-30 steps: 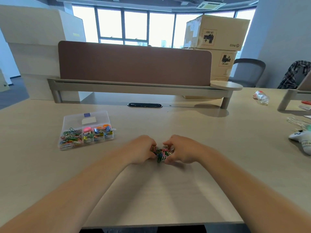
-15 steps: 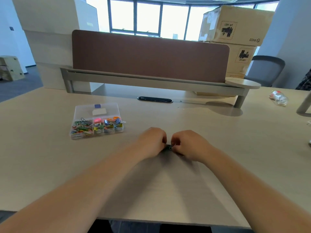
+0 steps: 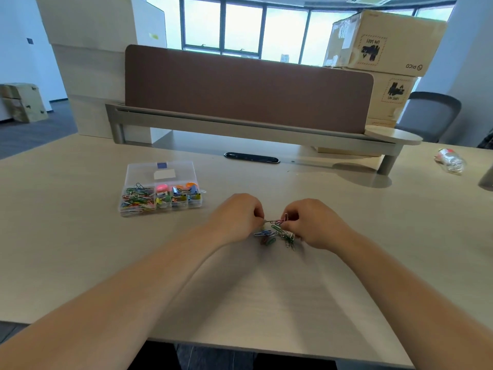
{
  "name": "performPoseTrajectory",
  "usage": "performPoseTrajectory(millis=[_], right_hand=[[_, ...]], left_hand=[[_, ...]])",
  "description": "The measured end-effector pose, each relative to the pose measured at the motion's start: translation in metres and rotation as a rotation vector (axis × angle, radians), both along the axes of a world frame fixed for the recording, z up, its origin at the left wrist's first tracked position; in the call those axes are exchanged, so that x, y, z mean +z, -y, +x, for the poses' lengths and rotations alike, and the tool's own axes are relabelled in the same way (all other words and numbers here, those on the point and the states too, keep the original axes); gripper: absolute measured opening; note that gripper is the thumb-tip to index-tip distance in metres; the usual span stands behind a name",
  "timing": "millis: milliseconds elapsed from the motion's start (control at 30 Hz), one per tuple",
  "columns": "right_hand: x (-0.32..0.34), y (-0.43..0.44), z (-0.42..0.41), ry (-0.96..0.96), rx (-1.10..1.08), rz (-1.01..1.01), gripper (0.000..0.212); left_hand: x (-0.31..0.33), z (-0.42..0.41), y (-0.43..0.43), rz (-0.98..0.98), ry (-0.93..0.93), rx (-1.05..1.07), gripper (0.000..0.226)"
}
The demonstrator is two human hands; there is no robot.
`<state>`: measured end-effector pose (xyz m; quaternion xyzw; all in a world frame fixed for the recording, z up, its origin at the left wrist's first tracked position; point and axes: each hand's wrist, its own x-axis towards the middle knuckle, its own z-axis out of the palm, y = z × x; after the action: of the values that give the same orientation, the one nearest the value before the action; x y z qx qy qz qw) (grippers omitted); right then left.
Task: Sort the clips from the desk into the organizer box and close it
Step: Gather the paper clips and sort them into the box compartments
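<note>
- Pinching from both sides, the left hand (image 3: 236, 218) and the right hand (image 3: 313, 222) meet knuckle to knuckle over the desk (image 3: 266, 289), fingers curled in tight, each holding one end of a strand of clips (image 3: 277, 222).
- The strand runs straight across the narrow gap between the two sets of fingertips, lifted just off the desk surface; a pink clip sticks up at the right-hand end.
- Just nearer than the grip, a small heap (image 3: 269, 234) of more clips lies on the desk, partly tucked under the right hand: thin wire ones in blue, green, red and silver, tangled together.
- Far and to the left of the hands, well apart from them, sits the organizer box (image 3: 141, 172), clear plastic, with a white label on its far half.
- Its near row of compartments is filled: coloured wire clips at the left, chunkier pink, orange, blue and yellow ones to the right. Whether its lid is up cannot be told.
- Beyond lie a dark cable slot (image 3: 252, 158), a brown divider panel (image 3: 248, 94), stacked cardboard boxes (image 3: 386, 41), and a crumpled bottle (image 3: 450, 160) far right.
</note>
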<state>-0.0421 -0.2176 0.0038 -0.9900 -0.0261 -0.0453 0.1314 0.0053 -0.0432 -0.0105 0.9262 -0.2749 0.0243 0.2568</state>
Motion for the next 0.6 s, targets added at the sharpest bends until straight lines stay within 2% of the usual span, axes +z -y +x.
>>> performPoseTrajectory(millis=[167,600], right_hand=[[0.005,-0.005,-0.001,-0.05,-0.003,-0.041,0.009],[0.028,-0.071,0.028,-0.069,0.072,0.055,0.008]], left_hand=[[0.0,0.002,-0.012,-0.047,-0.02,0.023,0.016],[0.024,0.009,-0.09,-0.143,-0.006,0.142,0.009]])
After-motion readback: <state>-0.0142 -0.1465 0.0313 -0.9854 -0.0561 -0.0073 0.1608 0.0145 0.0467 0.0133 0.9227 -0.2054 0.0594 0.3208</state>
